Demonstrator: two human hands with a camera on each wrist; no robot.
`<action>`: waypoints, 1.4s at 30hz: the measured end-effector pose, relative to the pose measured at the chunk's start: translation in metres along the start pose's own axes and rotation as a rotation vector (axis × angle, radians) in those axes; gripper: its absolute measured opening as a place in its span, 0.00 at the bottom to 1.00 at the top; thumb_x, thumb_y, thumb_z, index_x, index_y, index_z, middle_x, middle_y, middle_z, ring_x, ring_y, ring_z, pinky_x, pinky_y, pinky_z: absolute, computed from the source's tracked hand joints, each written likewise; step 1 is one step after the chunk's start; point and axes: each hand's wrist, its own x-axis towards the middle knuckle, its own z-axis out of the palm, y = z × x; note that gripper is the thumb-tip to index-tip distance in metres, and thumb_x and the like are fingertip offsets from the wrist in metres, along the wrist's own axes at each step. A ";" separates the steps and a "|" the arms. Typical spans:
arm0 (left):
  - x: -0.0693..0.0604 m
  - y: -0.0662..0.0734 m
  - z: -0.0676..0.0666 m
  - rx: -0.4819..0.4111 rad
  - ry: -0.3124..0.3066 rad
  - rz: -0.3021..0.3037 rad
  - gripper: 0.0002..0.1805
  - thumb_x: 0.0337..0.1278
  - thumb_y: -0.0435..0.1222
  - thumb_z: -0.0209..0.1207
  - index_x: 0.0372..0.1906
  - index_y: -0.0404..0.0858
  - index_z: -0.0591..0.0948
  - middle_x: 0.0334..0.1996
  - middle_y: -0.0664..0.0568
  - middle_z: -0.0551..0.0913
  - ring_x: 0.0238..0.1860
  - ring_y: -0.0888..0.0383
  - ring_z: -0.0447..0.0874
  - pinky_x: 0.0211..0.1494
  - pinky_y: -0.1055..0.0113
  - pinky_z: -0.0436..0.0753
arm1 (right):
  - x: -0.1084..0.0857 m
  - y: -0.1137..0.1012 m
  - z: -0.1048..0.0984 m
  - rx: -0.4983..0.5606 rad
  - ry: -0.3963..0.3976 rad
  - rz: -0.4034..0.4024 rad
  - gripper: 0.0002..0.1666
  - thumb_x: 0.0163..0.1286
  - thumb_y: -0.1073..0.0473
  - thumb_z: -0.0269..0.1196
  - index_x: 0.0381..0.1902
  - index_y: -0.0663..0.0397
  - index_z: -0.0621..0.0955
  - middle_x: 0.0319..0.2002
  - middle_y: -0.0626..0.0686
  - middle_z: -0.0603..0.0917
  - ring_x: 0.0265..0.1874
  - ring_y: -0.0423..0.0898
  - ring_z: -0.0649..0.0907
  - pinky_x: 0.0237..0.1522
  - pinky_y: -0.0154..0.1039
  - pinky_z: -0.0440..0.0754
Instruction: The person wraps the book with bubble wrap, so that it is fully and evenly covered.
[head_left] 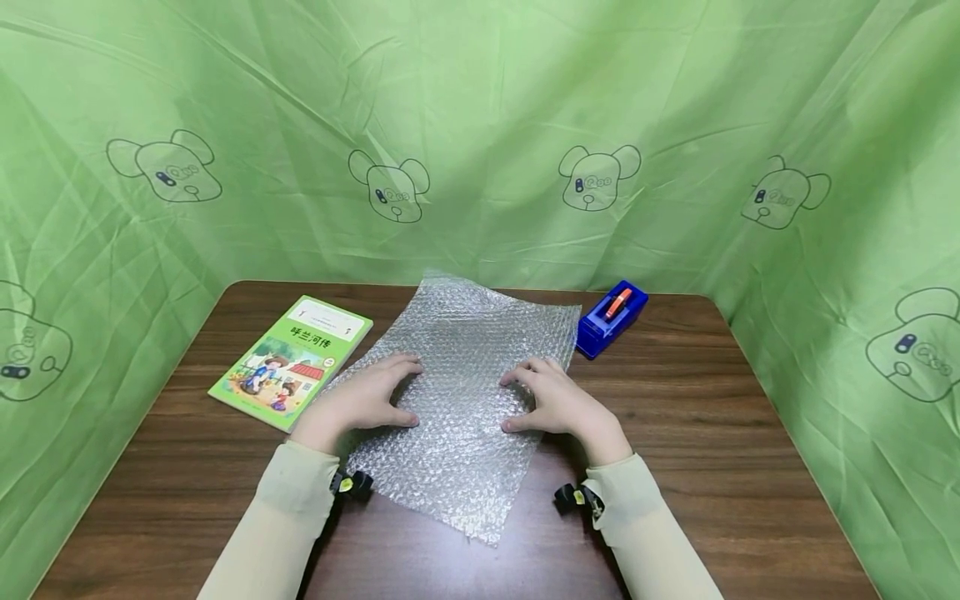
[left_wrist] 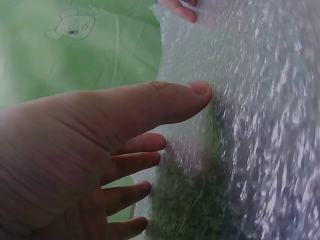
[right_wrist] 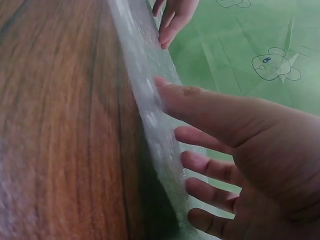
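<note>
A sheet of clear bubble wrap (head_left: 457, 383) lies at a slant in the middle of the table, its surface rippled. My left hand (head_left: 367, 396) is over its left side, thumb and fingers spread apart. Opposite, my right hand (head_left: 558, 400) is at the right side in a similar pose. In the left wrist view, the left thumb (left_wrist: 175, 100) is against or just over the wrap; contact is hard to tell. The right wrist view has the right hand (right_wrist: 250, 160) beside the wrap's raised edge (right_wrist: 150, 115), with nothing gripped.
Left of the wrap lies a green-covered book (head_left: 288, 362) with a cartoon picture, close to the left hand. A blue tape dispenser (head_left: 592, 333) with an orange centre touches or nearly touches the wrap's far right corner. Green cloth (head_left: 480, 100) hangs around the wooden table (head_left: 697, 467).
</note>
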 end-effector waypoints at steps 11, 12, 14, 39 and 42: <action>0.001 -0.007 0.004 0.021 0.028 -0.017 0.49 0.56 0.49 0.79 0.78 0.31 0.73 0.82 0.33 0.65 0.82 0.32 0.62 0.83 0.35 0.63 | -0.003 -0.005 -0.002 0.037 -0.057 0.007 0.39 0.56 0.43 0.87 0.62 0.48 0.86 0.62 0.52 0.81 0.66 0.57 0.77 0.70 0.58 0.77; 0.001 -0.007 0.005 0.021 0.028 -0.021 0.50 0.56 0.49 0.79 0.78 0.31 0.73 0.82 0.33 0.65 0.82 0.32 0.62 0.83 0.35 0.63 | -0.003 -0.006 -0.003 0.041 -0.062 0.006 0.39 0.55 0.44 0.87 0.61 0.48 0.86 0.61 0.52 0.81 0.65 0.56 0.77 0.69 0.57 0.78; 0.001 -0.006 0.005 0.021 0.027 -0.026 0.50 0.56 0.49 0.79 0.79 0.32 0.72 0.82 0.33 0.65 0.82 0.32 0.62 0.83 0.35 0.63 | -0.003 -0.005 -0.003 0.051 -0.074 -0.001 0.37 0.56 0.45 0.87 0.60 0.49 0.86 0.60 0.52 0.81 0.62 0.54 0.78 0.67 0.55 0.79; -0.004 -0.003 -0.014 0.020 0.256 -0.125 0.41 0.58 0.45 0.79 0.73 0.33 0.78 0.70 0.28 0.75 0.71 0.25 0.70 0.73 0.28 0.71 | -0.009 0.024 -0.016 -0.001 -0.016 0.096 0.52 0.59 0.41 0.84 0.78 0.48 0.78 0.82 0.63 0.67 0.81 0.71 0.61 0.80 0.77 0.53; -0.003 -0.001 -0.017 0.040 0.295 -0.090 0.37 0.58 0.44 0.79 0.69 0.33 0.81 0.69 0.31 0.76 0.70 0.27 0.71 0.74 0.29 0.69 | -0.007 0.024 -0.014 -0.015 -0.008 0.100 0.52 0.60 0.40 0.83 0.78 0.48 0.77 0.82 0.63 0.67 0.81 0.72 0.61 0.80 0.78 0.53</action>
